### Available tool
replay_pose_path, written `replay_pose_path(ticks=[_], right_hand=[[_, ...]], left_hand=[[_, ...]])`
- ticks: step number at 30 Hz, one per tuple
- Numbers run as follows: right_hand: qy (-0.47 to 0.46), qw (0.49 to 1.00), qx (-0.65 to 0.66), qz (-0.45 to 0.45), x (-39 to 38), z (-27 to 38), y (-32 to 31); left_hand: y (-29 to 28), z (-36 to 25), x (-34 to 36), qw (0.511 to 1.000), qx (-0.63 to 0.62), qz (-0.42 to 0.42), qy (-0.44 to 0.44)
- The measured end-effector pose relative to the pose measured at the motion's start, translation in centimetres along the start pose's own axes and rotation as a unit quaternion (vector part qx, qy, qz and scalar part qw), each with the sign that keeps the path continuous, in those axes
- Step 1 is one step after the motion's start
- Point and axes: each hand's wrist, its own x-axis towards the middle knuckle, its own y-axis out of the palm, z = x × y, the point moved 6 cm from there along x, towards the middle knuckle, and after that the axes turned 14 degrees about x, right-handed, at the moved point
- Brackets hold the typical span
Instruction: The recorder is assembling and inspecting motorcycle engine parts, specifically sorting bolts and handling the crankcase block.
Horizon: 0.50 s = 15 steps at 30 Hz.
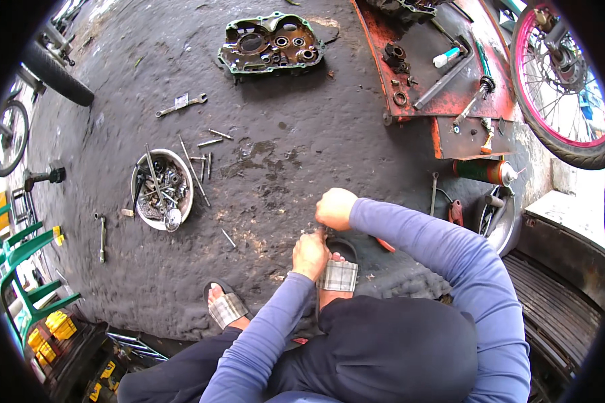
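My left hand [310, 256] is closed just above my sandalled foot. Close in front of it, my right hand [336, 209] is closed too. A small dark piece shows between the two fists, too little of it to name. Beneath them is a plaid-strapped sandal [339, 276]. To the left on the ground stands a metal bowl [190, 201] full of small metal parts, with long tools leaning in it. Several metal rods and pins [210, 142] lie beside the bowl. Farther off lies an opened engine casing half [271, 44] with a green-edged rim.
A combination wrench [181, 105] lies ahead to the left. At the right, a red metal tray [444, 101] holds tools and parts, with a spray can [480, 171] beside it. A pink-rimmed wheel [561, 80] stands at the far right. Green chairs [27, 248] line the left.
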Motion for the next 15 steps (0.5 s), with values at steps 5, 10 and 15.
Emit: replay_pose_path(ticks=[5, 10, 15], right_hand=[[0.022, 0.991, 0.066, -0.115, -0.5, -1.4, -0.7], [0.248, 0.695, 0.514, -0.438, -8.7, -4.2, 3.1], [0.111, 0.23, 0.806, -0.535, -9.8, -1.4, 6.5]], left_hand=[[-1.6, 0.2, 0.7, 0.99, 0.12, -0.03, 0.06], [-5.0, -0.8, 1.9, 0.99, 0.01, -0.104, 0.096], [-3.6, 0.8, 3.4, 0.96, -0.272, -0.055, 0.044]])
